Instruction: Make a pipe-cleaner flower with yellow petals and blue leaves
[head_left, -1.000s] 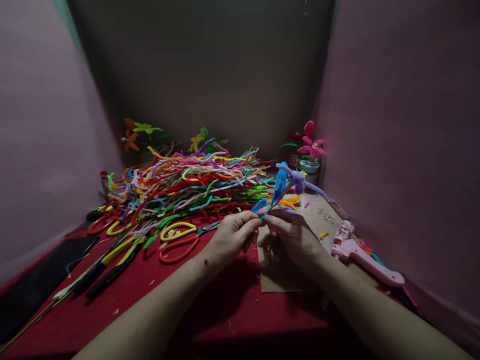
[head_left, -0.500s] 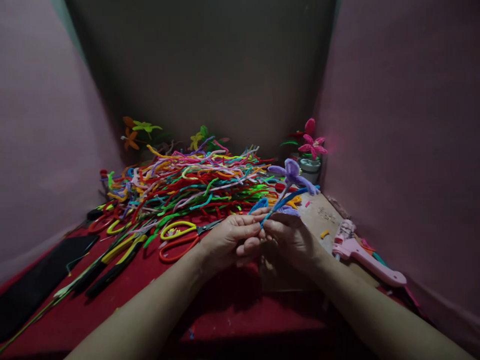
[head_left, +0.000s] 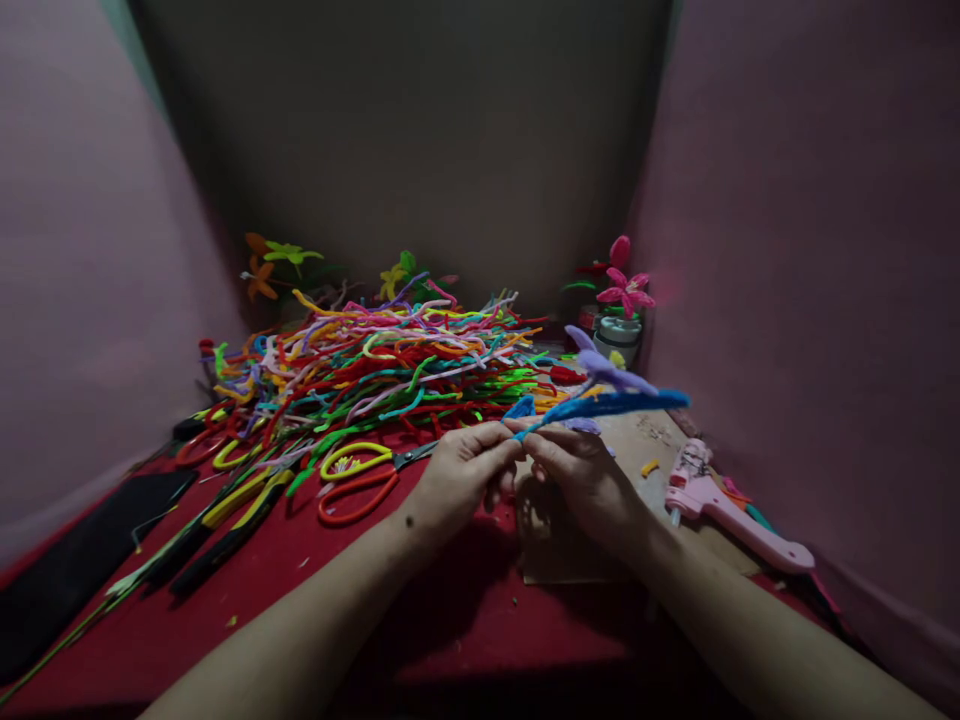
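Note:
My left hand [head_left: 469,468] and my right hand [head_left: 577,470] meet above the front of the table, fingers pinched together. Between them they grip a pipe-cleaner flower with purple petals [head_left: 611,372]. A long blue pipe-cleaner leaf [head_left: 615,403] joins its stem and points to the right. Another blue loop [head_left: 519,408] shows just above my fingertips. Most of the stem is hidden by my fingers. Behind my right hand lies a further purple piece [head_left: 583,426]. Scissors with yellow and red handles [head_left: 360,495] lie beside my left hand.
A heap of coloured pipe cleaners [head_left: 397,360] spreads across the back of the red cloth [head_left: 480,640]. Pliers [head_left: 232,520] and a black strip [head_left: 90,560] lie left. A pink glue gun [head_left: 731,515] rests on cardboard [head_left: 637,450] at right. A potted pink flower [head_left: 628,292] stands behind.
The flower has tipped over to the right and down, and its blue leaf now lies closer to level. Both hands have turned slightly and keep their pinch.

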